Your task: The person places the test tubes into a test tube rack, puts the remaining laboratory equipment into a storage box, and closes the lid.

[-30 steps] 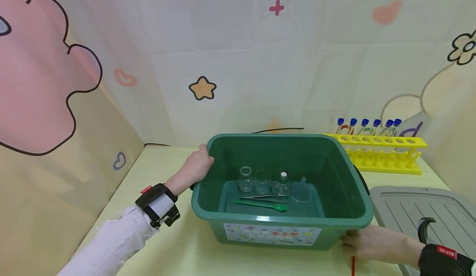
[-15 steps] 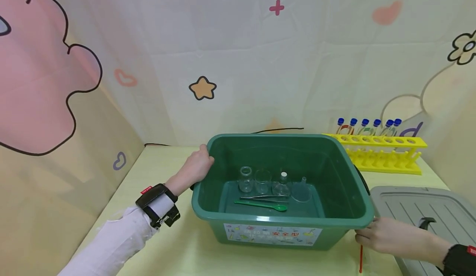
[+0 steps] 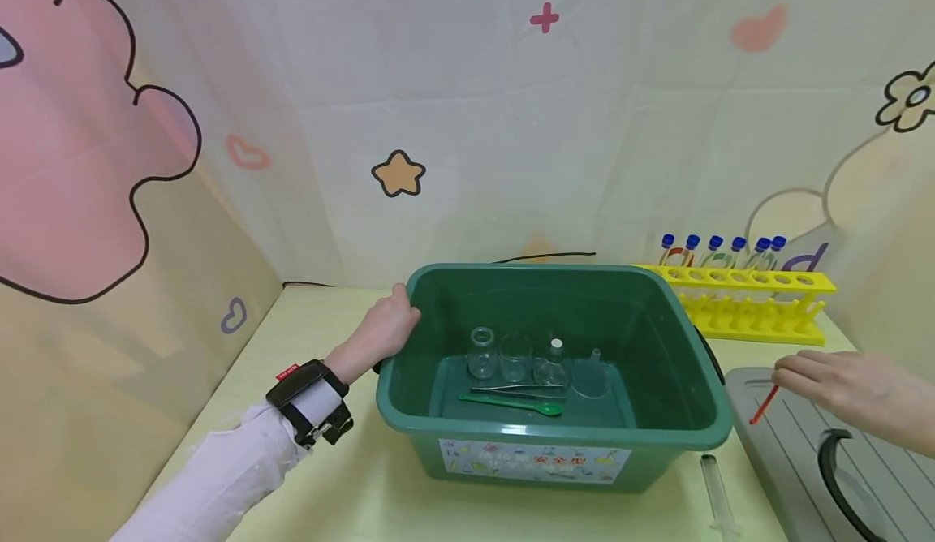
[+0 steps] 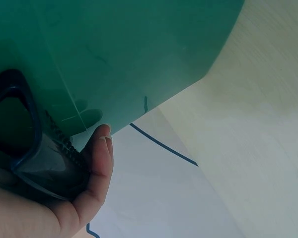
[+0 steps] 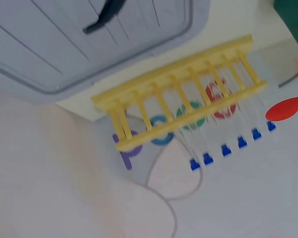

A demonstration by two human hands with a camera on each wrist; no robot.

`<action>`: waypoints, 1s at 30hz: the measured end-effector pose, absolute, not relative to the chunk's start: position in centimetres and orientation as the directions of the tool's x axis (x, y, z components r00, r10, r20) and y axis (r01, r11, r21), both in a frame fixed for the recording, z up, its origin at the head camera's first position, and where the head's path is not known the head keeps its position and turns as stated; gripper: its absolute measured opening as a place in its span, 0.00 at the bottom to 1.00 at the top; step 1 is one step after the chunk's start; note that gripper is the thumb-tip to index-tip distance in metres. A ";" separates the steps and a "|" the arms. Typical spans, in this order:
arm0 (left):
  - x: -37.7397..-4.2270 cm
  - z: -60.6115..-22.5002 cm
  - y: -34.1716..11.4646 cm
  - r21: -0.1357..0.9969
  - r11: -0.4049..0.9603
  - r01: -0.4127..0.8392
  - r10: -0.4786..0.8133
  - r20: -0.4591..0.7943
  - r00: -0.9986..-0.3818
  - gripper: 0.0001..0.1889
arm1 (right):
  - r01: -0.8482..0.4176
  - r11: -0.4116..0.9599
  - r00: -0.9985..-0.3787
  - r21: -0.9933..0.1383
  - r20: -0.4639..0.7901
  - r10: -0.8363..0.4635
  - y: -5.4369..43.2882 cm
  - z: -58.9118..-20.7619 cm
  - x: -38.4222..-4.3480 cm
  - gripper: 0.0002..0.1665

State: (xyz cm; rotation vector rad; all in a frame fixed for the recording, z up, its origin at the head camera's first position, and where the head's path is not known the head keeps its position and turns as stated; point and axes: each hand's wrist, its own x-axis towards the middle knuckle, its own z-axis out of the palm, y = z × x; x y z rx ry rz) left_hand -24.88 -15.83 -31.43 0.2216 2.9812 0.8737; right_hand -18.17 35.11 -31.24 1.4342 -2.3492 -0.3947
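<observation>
My left hand (image 3: 381,333) grips the left end of a green plastic bin (image 3: 544,427); in the left wrist view, its fingers curl round the dark handle (image 4: 54,163). My right hand (image 3: 858,392) pinches a red spoon (image 3: 764,406) above the grey lid (image 3: 760,453), right of the bin. The spoon's bowl shows at the right edge of the right wrist view. Inside the bin are a glass jar (image 3: 482,354), a clear beaker (image 3: 515,358), a white-stoppered flask (image 3: 553,368), a round clear piece with a stem (image 3: 590,376), tweezers (image 3: 519,387) and a green spoon (image 3: 511,402).
A yellow test tube rack (image 3: 752,323) stands behind the lid, with several blue-capped tubes (image 3: 714,251) at its back. A clear tube with a dark end (image 3: 717,493) lies by the bin's front right corner. A black handle (image 3: 833,477) sticks up at the lid.
My right hand has moved from the bin's front right corner up and right over the lid, carrying the red spoon. The clear tube is now in plain sight. My left hand stays put.
</observation>
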 end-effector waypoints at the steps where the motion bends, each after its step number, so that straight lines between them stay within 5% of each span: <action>1: -24.9 -31.4 -15.8 0.541 0.831 0.129 0.145 0.014 -0.989 0.09 | -0.779 0.467 -0.440 0.419 0.166 -0.883 35.1 -30.8 -18.2 0.27; 2: -24.9 -31.4 -15.8 0.542 0.830 0.129 0.145 0.014 -0.989 0.09 | -0.764 0.477 -0.437 0.435 0.194 -0.878 35.0 -30.4 -18.4 0.21; 7: -24.8 -31.4 -15.9 0.549 0.826 0.127 0.144 0.012 -0.990 0.08 | -0.701 0.563 -0.503 0.438 0.257 -0.825 33.9 -27.9 -18.9 0.21; 9: -24.9 -31.4 -15.9 0.547 0.828 0.123 0.140 0.010 -0.990 0.08 | -0.685 0.598 -0.547 0.416 0.248 -0.799 33.2 -26.8 -19.0 0.37; 12: -24.8 -31.4 -15.9 0.541 0.831 0.127 0.142 0.015 -0.990 0.08 | -0.686 0.605 -0.551 0.404 0.255 -0.795 32.0 -25.5 -19.5 0.36; 17: -24.7 -31.2 -15.7 0.532 0.837 0.128 0.141 0.016 -0.990 0.09 | -0.709 0.584 -0.520 0.396 0.265 -0.812 29.8 -24.0 -20.1 0.34; 20: -24.6 -31.2 -15.7 0.535 0.835 0.127 0.143 0.013 -0.990 0.09 | -0.749 0.541 -0.452 0.383 0.301 -0.839 28.4 -23.6 -20.6 0.06; 24: -24.7 -31.2 -15.7 0.533 0.835 0.138 0.153 0.017 -0.988 0.10 | -0.803 0.464 -0.328 0.374 0.373 -0.868 25.9 -23.2 -21.5 0.36; 25: -24.7 -31.1 -15.7 0.532 0.835 0.139 0.153 0.018 -0.988 0.10 | -0.810 0.453 -0.313 0.372 0.378 -0.871 25.2 -23.1 -21.6 0.35; 29: -24.7 -31.2 -15.8 0.534 0.835 0.132 0.150 0.011 -0.989 0.10 | -0.831 0.429 -0.308 0.355 0.348 -0.885 22.6 -22.9 -22.0 0.02; 30: -24.7 -31.2 -15.8 0.534 0.836 0.129 0.147 0.009 -0.989 0.10 | -0.829 0.435 -0.325 0.352 0.330 -0.886 22.0 -22.8 -22.1 0.08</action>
